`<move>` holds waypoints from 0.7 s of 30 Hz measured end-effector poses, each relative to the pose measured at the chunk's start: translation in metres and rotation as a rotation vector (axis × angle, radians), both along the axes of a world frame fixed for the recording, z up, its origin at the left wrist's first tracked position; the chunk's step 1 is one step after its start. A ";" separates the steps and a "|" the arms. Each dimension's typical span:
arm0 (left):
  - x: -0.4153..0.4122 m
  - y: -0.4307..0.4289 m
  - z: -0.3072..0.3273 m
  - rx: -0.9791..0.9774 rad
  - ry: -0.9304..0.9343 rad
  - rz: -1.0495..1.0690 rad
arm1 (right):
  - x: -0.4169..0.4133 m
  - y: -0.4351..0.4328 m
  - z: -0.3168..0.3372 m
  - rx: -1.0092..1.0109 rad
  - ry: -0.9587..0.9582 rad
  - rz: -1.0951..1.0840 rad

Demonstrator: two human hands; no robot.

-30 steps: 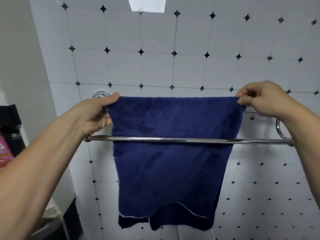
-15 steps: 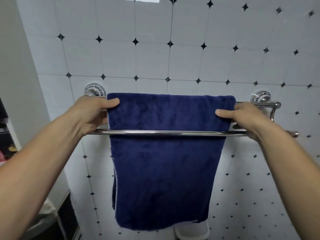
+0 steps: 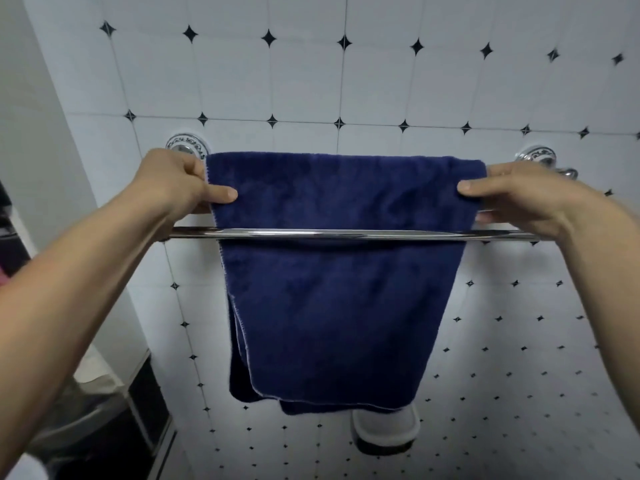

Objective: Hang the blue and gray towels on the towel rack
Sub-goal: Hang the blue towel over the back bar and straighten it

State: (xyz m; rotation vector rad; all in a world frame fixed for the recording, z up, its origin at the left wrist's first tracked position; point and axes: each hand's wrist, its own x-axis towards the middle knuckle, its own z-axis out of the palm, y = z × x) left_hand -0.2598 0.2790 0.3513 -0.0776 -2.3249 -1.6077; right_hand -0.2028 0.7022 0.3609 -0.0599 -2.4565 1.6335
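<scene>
The blue towel (image 3: 343,282) hangs folded over the back bar of the towel rack (image 3: 346,233), behind its front bar. The left hand (image 3: 176,183) and right hand (image 3: 516,195) each pinch one top corner of the towel.

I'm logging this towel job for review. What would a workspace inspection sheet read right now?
Surface: white tiled wall with black diamond accents.
Job's things: blue towel draped over the rack's rear bar, hanging behind the front bar; gray towel not seen.
Clutter: white container below the towel.
Grippers: left hand and right hand each pinch a top corner of the towel.
Cables: nothing seen.
Surroundings: dark cabinet at lower left.
</scene>
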 end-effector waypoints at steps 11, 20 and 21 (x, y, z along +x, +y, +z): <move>0.004 -0.002 0.002 -0.108 -0.163 -0.081 | -0.002 -0.011 -0.004 0.229 -0.075 -0.143; 0.010 0.023 0.010 0.462 -0.115 -0.130 | -0.004 -0.015 0.000 -0.290 0.065 -0.146; 0.011 0.023 0.011 0.494 -0.138 -0.179 | -0.002 -0.010 0.002 -0.364 0.064 -0.100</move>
